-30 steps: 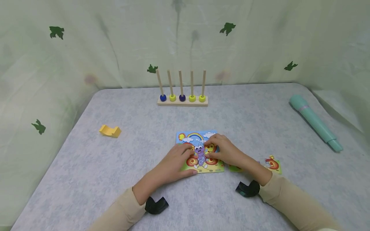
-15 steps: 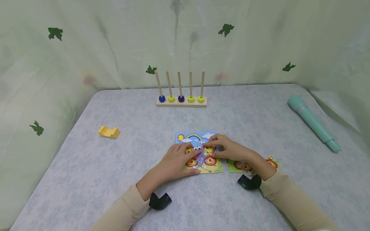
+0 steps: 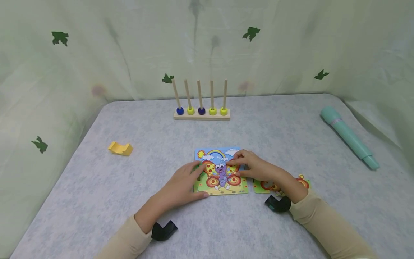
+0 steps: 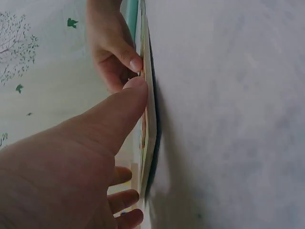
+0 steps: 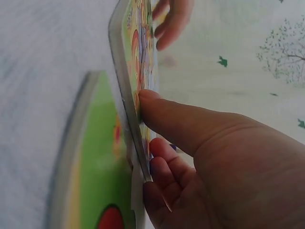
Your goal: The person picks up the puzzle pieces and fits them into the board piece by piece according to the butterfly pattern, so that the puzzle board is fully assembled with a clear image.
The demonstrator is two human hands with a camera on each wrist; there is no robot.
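The puzzle (image 3: 221, 176), a butterfly picture, lies flat on the bench (image 3: 155, 140) between the 2 hands, which are apart from each other. The left hand (image 3: 176, 184) lies at its left side, thumb extended along the front edge, fingers spread loosely. The right hand (image 3: 255, 168) rests on the right side, thumb and fingertips set over the wing; whether it pinches a piece cannot be told. A 2nd board (image 3: 261, 187) lies just right of the puzzle, partly covered by the right forearm. Behind stands a rack (image 3: 202, 117) with 5 upright pegs, 1 bead on each. A yellow block (image 3: 120, 149) sits at far left; a teal tube (image 3: 349, 136) lies at far right.
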